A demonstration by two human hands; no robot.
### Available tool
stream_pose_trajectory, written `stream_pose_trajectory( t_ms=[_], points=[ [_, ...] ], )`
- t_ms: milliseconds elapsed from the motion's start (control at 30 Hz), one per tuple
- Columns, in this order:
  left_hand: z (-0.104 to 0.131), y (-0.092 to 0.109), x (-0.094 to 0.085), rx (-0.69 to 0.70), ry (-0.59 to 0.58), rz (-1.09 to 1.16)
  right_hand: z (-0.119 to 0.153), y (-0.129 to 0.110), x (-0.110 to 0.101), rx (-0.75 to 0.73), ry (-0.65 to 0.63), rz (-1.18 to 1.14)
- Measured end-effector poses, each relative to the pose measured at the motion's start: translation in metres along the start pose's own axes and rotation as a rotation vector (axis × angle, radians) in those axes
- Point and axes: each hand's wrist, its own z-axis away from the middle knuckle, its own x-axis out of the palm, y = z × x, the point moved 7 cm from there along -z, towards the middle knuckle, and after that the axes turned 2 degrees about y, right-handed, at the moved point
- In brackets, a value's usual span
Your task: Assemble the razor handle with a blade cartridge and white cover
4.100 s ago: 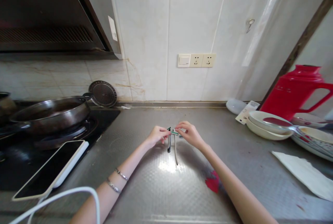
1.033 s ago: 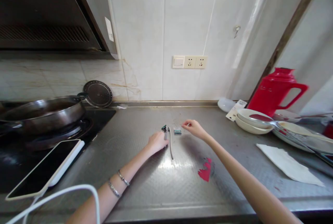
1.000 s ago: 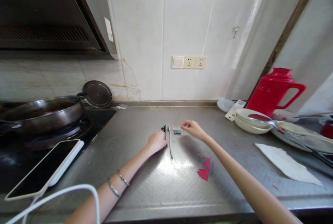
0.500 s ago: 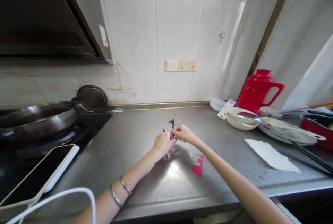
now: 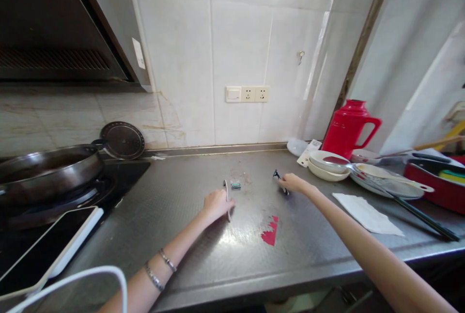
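My left hand [image 5: 217, 204] is closed around a slim, grey, slightly curved stick [image 5: 228, 209], held upright over the steel counter. Its kind I cannot make out. Just beyond the stick's upper end, a small razor blade cartridge [image 5: 236, 185] with a greenish strip lies on the counter. Farther right, my right hand [image 5: 293, 183] pinches a razor [image 5: 276, 175] by its handle, the dark head pointing up and left. A torn piece of red paper [image 5: 270, 232] lies on the counter between my forearms.
A steel pan [image 5: 54, 167] sits on the black stove at left, near a phone [image 5: 47, 250] with a white cable [image 5: 109, 269]. To the right are a red thermos [image 5: 347, 126], stacked bowls [image 5: 329, 173], a white napkin [image 5: 366, 216] and a red pot [image 5: 428, 184].
My hands have come apart: the right has moved right with the razor, while the left stays near the middle with the stick. The blade cartridge now shows on the counter.
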Motion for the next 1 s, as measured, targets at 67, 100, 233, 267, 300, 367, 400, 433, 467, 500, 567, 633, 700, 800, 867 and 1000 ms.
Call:
stream_pose_trajectory(
  t_ms=[67,100,233,267,300,367,400,433,467,500,567,633,700,800,867,1000],
  points=[
    [-0.001,0.002,0.003,-0.017,-0.025,-0.045,-0.001,0.005,0.007,0.015,-0.029,0.039],
    [-0.001,0.003,0.004,-0.016,-0.032,-0.068,-0.002,0.006,0.01,0.02,-0.04,0.054],
    [-0.001,0.003,0.007,-0.026,-0.03,-0.11,0.0,0.007,0.01,0.026,-0.052,0.094],
    [-0.001,0.002,0.007,-0.037,-0.026,-0.11,0.002,0.007,0.008,0.026,-0.047,0.098],
    [-0.001,0.0,0.007,-0.048,-0.02,-0.11,0.003,0.006,0.004,0.026,-0.036,0.1],
    [-0.001,-0.002,0.004,-0.06,-0.004,-0.107,0.008,0.002,-0.005,0.02,-0.001,0.094],
    [-0.001,-0.002,0.001,-0.057,0.007,-0.104,0.011,-0.003,-0.009,0.01,0.02,0.085],
    [-0.001,0.0,-0.001,-0.051,0.019,-0.098,0.014,-0.011,-0.013,-0.006,0.041,0.07],
    [-0.001,0.003,-0.004,-0.042,0.032,-0.09,0.017,-0.021,-0.016,-0.031,0.059,0.048],
    [-0.001,0.007,-0.006,-0.029,0.045,-0.079,0.02,-0.033,-0.018,-0.063,0.073,0.019],
    [0.0,0.019,-0.01,0.002,0.071,-0.058,0.027,-0.062,-0.018,-0.137,0.09,-0.057],
    [0.001,0.034,-0.012,0.049,0.093,-0.046,0.034,-0.093,-0.015,-0.221,0.098,-0.167],
    [0.004,0.049,-0.013,0.1,0.117,-0.048,0.041,-0.117,-0.013,-0.265,0.087,-0.435],
    [0.009,0.065,-0.011,0.154,0.125,-0.056,0.049,-0.135,-0.006,-0.231,-0.006,-0.634],
    [0.012,0.07,-0.009,0.17,0.119,-0.053,0.053,-0.138,-0.007,-0.217,-0.007,-0.626],
    [0.014,0.077,-0.005,0.184,0.133,-0.033,0.058,-0.135,-0.011,-0.188,0.049,-0.504]
  ],
)
